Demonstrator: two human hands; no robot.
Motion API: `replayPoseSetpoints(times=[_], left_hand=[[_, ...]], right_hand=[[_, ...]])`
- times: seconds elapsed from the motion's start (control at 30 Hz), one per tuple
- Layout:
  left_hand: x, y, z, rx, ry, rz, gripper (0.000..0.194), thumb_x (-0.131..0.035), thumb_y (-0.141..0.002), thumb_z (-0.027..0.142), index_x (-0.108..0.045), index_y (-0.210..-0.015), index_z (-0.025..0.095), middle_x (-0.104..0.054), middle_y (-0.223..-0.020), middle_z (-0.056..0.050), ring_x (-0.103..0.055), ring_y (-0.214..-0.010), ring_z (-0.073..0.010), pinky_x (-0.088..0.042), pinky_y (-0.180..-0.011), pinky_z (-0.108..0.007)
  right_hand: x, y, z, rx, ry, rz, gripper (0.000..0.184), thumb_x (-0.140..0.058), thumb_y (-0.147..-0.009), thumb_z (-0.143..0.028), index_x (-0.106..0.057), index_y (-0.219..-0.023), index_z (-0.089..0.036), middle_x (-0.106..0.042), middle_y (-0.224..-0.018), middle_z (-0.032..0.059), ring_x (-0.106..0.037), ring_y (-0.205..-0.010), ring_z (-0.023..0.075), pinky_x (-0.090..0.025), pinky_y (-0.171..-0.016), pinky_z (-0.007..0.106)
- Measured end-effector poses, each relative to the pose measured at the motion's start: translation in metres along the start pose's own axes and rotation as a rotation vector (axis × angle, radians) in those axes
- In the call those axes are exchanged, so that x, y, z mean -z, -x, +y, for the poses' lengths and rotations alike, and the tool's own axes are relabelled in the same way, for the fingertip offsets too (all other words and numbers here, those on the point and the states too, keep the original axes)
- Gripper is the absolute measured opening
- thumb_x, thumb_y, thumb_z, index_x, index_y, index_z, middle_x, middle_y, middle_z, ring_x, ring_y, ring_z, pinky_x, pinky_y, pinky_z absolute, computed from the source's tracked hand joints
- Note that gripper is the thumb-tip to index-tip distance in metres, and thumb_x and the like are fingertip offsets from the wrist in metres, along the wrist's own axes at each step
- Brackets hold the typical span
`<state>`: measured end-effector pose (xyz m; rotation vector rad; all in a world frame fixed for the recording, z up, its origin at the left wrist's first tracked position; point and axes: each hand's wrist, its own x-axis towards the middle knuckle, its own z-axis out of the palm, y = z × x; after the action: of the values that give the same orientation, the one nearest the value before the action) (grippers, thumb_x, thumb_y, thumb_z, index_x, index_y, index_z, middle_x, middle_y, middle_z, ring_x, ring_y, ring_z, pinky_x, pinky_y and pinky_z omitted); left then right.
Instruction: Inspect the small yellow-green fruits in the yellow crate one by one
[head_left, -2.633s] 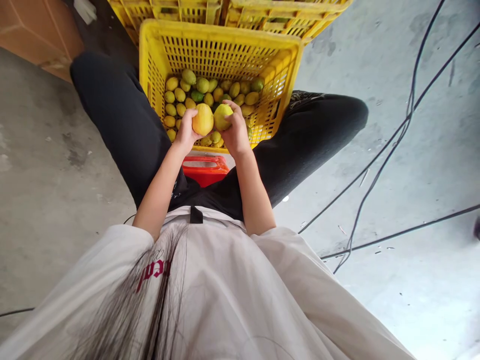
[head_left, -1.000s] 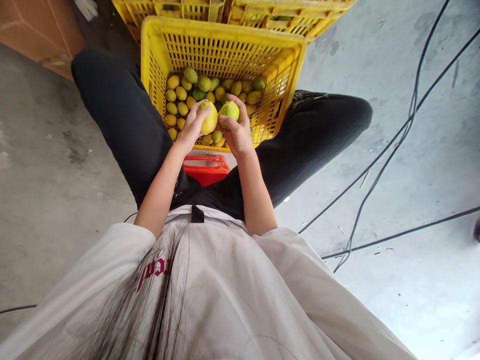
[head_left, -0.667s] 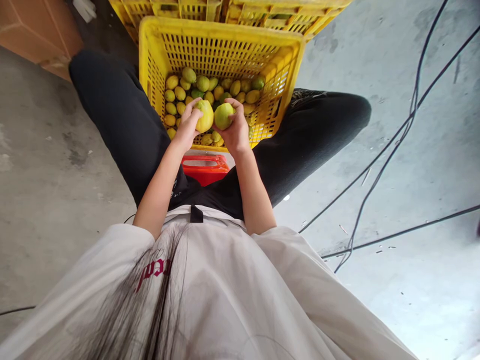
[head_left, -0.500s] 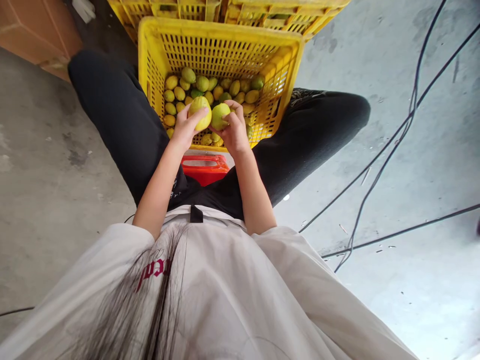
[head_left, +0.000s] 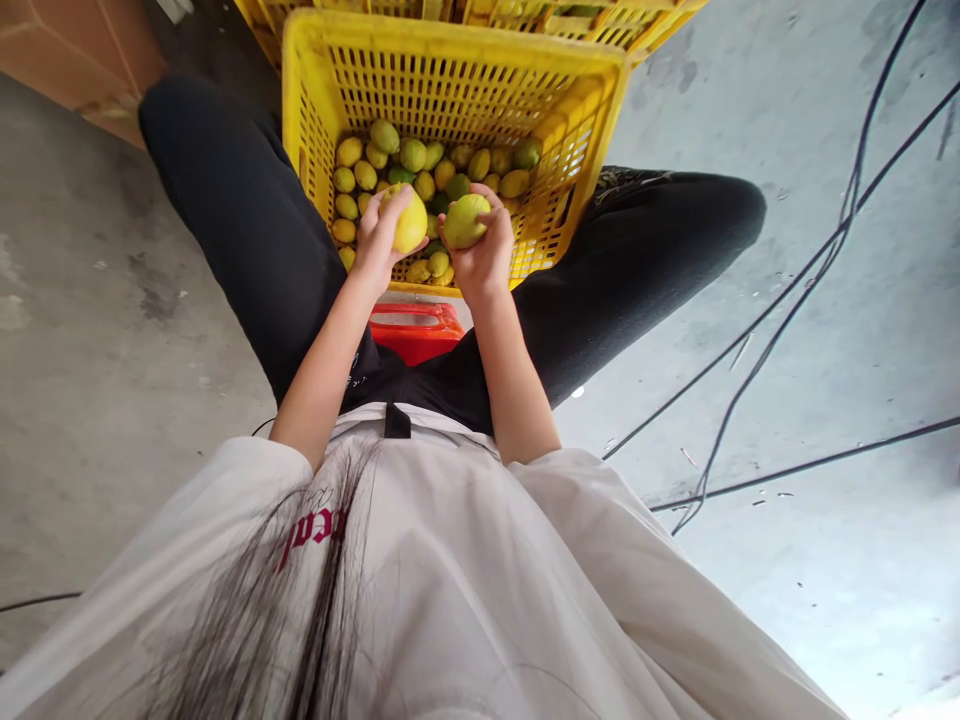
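Note:
My left hand point(head_left: 378, 240) is closed around a yellow lemon point(head_left: 410, 222), thumb across its upper side. A greener lemon point(head_left: 466, 221) rests in my right hand point(head_left: 487, 255), whose fingers curl round its far side. The two fruits are a small gap apart. Both are held over a yellow plastic crate point(head_left: 480, 85) with slotted walls. Inside the crate lie several smaller-looking lemons point(head_left: 365, 175), some yellow and some green. My hands and the held fruit hide part of those beneath.
More yellow crates point(head_left: 555, 18) stand just beyond this one. A red plastic stool or box with a handle slot point(head_left: 420, 340) shows between my legs. At upper left is a brown cardboard box point(head_left: 82, 60). Black cables point(head_left: 795, 310) cross the concrete floor on the right.
My hands have drawn slightly apart, and both lemons have been turned in the fingers. The whole view has shifted a little, with the crate appearing higher.

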<state>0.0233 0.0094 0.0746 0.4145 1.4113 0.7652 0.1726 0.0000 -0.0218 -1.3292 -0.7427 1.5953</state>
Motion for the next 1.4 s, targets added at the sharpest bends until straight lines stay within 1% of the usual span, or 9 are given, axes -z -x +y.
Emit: replayPoseSetpoints(times=[0.1,0.17,0.27,0.5,0.63,0.77,1.03,1.27,1.4], left_hand=[[-0.004,0.002,0.003,0.055,0.196,-0.001,0.051,-0.033,-0.115,0.036,-0.057,-0.16,0.032,-0.07,-0.161,0.002,-0.049,-0.166,-0.0291,-0.059,-0.124,-0.048],[-0.004,0.001,0.0,0.064,0.243,-0.003,0.052,-0.04,-0.113,0.04,-0.058,-0.161,0.045,-0.074,-0.155,0.008,-0.039,-0.172,-0.0282,-0.058,-0.126,-0.048],[0.0,-0.003,-0.005,0.022,0.239,0.005,0.05,-0.053,-0.112,0.042,-0.059,-0.161,0.043,-0.076,-0.15,0.008,-0.039,-0.171,-0.0292,-0.052,-0.133,-0.05],[-0.002,-0.002,-0.008,-0.037,0.25,-0.112,0.019,-0.055,-0.116,0.036,-0.074,-0.119,0.033,-0.083,-0.113,0.003,-0.034,-0.174,-0.0255,-0.031,-0.145,-0.044],[-0.005,0.003,-0.005,0.026,0.374,-0.09,0.044,-0.04,-0.111,0.073,-0.07,-0.13,0.047,-0.086,-0.107,0.005,-0.021,-0.178,-0.0203,-0.026,-0.145,-0.039],[-0.005,0.003,-0.001,0.069,0.434,-0.081,0.062,-0.032,-0.105,0.082,-0.066,-0.14,0.043,-0.088,-0.113,0.004,-0.019,-0.179,-0.0234,-0.024,-0.145,-0.047],[0.0,-0.009,0.001,0.061,0.421,0.061,0.031,-0.041,-0.117,0.036,-0.065,-0.098,0.029,-0.082,-0.104,0.0,-0.055,-0.16,-0.0225,-0.046,-0.13,-0.04],[0.004,-0.013,-0.004,0.019,0.325,0.021,0.043,-0.055,-0.102,0.081,-0.076,-0.123,0.05,-0.086,-0.108,0.009,-0.028,-0.175,-0.0191,-0.039,-0.137,-0.036],[0.002,-0.01,-0.01,-0.012,0.235,-0.034,0.024,-0.072,-0.1,0.071,-0.076,-0.106,0.049,-0.084,-0.096,0.008,-0.03,-0.173,-0.0165,-0.037,-0.135,-0.032]], right_hand=[[-0.008,0.002,0.001,-0.05,-0.306,0.206,0.043,-0.066,-0.07,-0.062,-0.069,-0.109,-0.043,-0.073,-0.106,-0.0013,-0.067,-0.121,0.0308,-0.067,-0.091,0.053],[-0.017,0.005,0.0,-0.099,-0.365,0.253,0.047,-0.071,-0.063,-0.059,-0.071,-0.107,-0.044,-0.073,-0.101,-0.0045,-0.065,-0.116,0.0283,-0.066,-0.094,0.053],[-0.024,0.008,-0.004,-0.118,-0.346,0.291,0.049,-0.081,-0.054,-0.058,-0.07,-0.101,-0.047,-0.077,-0.103,-0.0079,-0.064,-0.123,0.0298,-0.065,-0.093,0.052],[-0.03,0.02,-0.016,-0.089,-0.219,0.242,0.047,-0.09,-0.053,-0.061,-0.063,-0.088,-0.044,-0.075,-0.093,-0.005,-0.065,-0.119,0.0331,-0.062,-0.088,0.053],[-0.035,0.024,-0.014,-0.111,-0.28,0.23,0.056,-0.09,-0.053,-0.058,-0.059,-0.096,-0.039,-0.073,-0.091,-0.0103,-0.062,-0.108,0.0246,-0.06,-0.092,0.047],[-0.038,0.024,-0.019,-0.11,-0.311,0.193,0.055,-0.087,-0.055,-0.065,-0.06,-0.099,-0.044,-0.076,-0.093,-0.0094,-0.064,-0.118,0.0268,-0.06,-0.089,0.048],[-0.041,0.026,-0.033,-0.155,-0.348,0.172,0.032,-0.056,-0.064,-0.05,-0.061,-0.095,-0.046,-0.079,-0.106,-0.0027,-0.067,-0.129,0.0331,-0.065,-0.076,0.052],[-0.031,0.021,-0.023,-0.146,-0.305,0.121,0.041,-0.085,-0.061,-0.057,-0.063,-0.095,-0.05,-0.077,-0.101,-0.0076,-0.055,-0.147,0.0289,-0.069,-0.091,0.051],[-0.027,0.027,-0.019,-0.072,-0.283,0.097,0.046,-0.092,-0.066,-0.048,-0.063,-0.101,-0.045,-0.072,-0.097,-0.0074,-0.062,-0.13,0.0245,-0.069,-0.095,0.047]])
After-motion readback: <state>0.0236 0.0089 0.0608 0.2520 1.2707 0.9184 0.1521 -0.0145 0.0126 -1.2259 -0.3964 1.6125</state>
